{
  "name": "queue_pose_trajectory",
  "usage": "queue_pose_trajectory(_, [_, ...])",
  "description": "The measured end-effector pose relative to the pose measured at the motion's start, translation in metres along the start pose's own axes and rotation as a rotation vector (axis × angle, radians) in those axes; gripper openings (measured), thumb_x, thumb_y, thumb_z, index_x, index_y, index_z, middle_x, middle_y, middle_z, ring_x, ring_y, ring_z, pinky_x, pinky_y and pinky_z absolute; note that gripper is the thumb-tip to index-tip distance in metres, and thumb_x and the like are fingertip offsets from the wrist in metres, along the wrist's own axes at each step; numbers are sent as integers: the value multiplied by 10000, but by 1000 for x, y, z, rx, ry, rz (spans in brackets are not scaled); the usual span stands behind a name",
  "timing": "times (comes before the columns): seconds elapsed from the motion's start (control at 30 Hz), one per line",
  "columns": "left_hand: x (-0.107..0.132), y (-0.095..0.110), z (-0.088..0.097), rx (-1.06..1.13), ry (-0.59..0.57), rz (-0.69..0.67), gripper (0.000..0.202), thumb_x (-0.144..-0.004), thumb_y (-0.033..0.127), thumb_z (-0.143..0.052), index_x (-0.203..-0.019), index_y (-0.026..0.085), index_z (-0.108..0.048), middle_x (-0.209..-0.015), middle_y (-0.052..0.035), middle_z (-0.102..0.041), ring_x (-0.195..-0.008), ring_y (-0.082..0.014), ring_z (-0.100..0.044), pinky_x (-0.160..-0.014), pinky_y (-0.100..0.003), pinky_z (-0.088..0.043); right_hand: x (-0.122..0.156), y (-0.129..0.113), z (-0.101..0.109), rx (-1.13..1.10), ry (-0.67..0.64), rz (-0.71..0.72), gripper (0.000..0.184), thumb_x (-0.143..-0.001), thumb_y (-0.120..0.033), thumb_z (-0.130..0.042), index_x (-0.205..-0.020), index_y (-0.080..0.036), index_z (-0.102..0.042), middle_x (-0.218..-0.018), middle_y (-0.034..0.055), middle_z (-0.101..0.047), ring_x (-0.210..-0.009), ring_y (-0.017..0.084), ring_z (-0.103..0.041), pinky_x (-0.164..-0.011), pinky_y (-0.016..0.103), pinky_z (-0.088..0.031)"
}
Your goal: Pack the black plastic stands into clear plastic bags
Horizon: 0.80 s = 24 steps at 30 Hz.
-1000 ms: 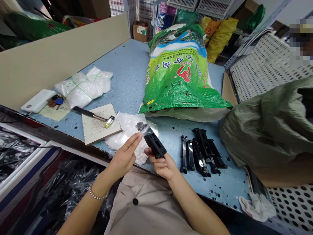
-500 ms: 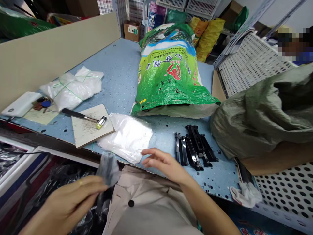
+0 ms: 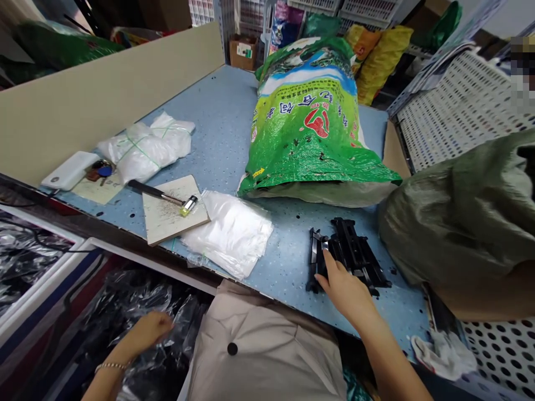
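My right hand (image 3: 346, 287) reaches over a cluster of black plastic strips (image 3: 349, 245) on the blue table. Its index finger and thumb are apart, with the fingertips at the leftmost strips. My left hand (image 3: 148, 331) is low over a bin of black pieces in clear plastic bags (image 3: 142, 289). Its fingers curl away from view, so whether they hold anything is hidden. A stack of clear plastic bags (image 3: 234, 234) lies between the strips and a pale board (image 3: 171, 220). On that board rests a hammer (image 3: 167, 197) with a black handle.
A large green feed sack (image 3: 309, 128) lies on the table (image 3: 204, 122), its mouth towards me. At right are an olive woven sack (image 3: 451, 223) and a white perforated crate (image 3: 451, 106). A tied plastic bundle (image 3: 146, 142), keys (image 3: 100, 170) and a white device (image 3: 71, 170) sit at left.
My left hand has gone down and left over the bin, and the small clear bag it held no longer shows in it. My right hand has moved right, from the bag stack to the strips.
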<state>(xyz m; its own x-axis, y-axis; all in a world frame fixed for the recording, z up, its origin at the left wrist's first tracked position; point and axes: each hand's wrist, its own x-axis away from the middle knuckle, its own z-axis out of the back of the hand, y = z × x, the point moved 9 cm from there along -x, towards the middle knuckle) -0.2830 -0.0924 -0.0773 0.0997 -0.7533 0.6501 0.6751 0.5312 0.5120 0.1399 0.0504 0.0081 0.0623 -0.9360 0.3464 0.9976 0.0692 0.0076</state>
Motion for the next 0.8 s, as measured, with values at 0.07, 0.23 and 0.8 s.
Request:
queue_pose_trajectory(0.07, [-17, 65, 7, 130, -39, -119, 340, -728, 510, -528, -615, 200, -607, -540, 8, -584, -517, -169, -545, -532, -255, -417, -3, -2, -3, -76, 36, 8, 562, -922, -261, -441, -1453, -115, -329, -1180, 204, -628, -834, 302, -692, -659, 372, -479])
queue_pose_trajectory(0.23, [-44, 227, 47, -52, 511, -586, 235, -848, 366, -546, -878, 166, -666, -920, -107, -653, -886, -237, -597, -792, -337, -478, -16, 8, -10, -510, 86, -2, 496, -883, -274, -462, -1354, -121, -475, -1125, 175, -662, -1006, 297, -648, -810, 394, -491])
queue_pose_trajectory(0.8, [-85, 198, 71, 606, 453, -413, 194, -733, 356, -661, -755, 172, -603, -676, -8, -607, -616, -146, -558, -605, -271, -451, -70, -182, 18, -2039, -648, 200, 267, -696, -280, -788, -920, -178, -686, -778, 10, -691, -645, 124, -628, -593, 249, -556])
